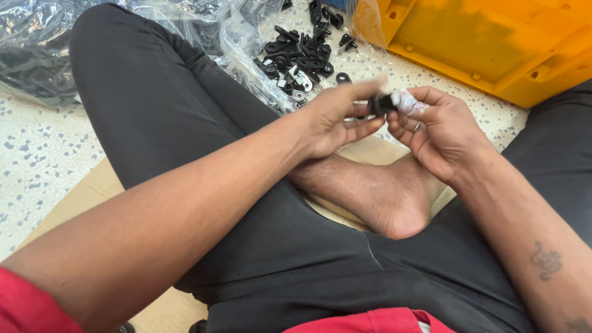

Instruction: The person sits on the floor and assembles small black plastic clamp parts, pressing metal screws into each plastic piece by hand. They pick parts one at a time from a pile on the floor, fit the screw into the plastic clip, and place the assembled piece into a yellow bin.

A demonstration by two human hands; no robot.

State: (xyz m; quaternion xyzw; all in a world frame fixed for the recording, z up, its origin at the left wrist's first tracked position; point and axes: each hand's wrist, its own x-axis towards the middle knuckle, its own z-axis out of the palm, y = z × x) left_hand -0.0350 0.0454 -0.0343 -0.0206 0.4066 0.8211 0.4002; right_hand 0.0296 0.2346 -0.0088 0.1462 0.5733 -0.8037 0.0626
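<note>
Black plastic is what both hands are working on: a small black clip [381, 103] is being pinched between the fingertips, held up in front of the person's crossed legs, above a bare foot [382, 200]. The left hand [336, 120] is closing thumb and forefinger on the clip's near side, while the right hand [435, 132] is gripping its far side together with a small clear plastic sleeve [408, 102] that is sticking out of the fingers. Both hands are clenched on the same little piece, touching each other at the tips.

From the head view, the person is sitting on a sheet of cardboard [86, 197] laid over a speckled floor [37, 148], wearing black trousers [185, 123]. Just beyond the hands, a heap of loose clips [302, 58], black ones with a few shiny metal pieces among them, is lying on the floor, half spilling out of a crumpled clear plastic bag [234, 37]. An orange crate [493, 43] is resting to the right of the heap, well apart from the hands.

Judging by the grip, the step in hand seems to be the joining of the clip and the clear sleeve, or the pulling of one off the other; which of the two I cannot tell, because the fingers are covering the joint. Whatever follows is going to call for a steady pinch from the left hand and a small, careful push or twist from the right, since the parts are tiny and easy to drop.
</note>
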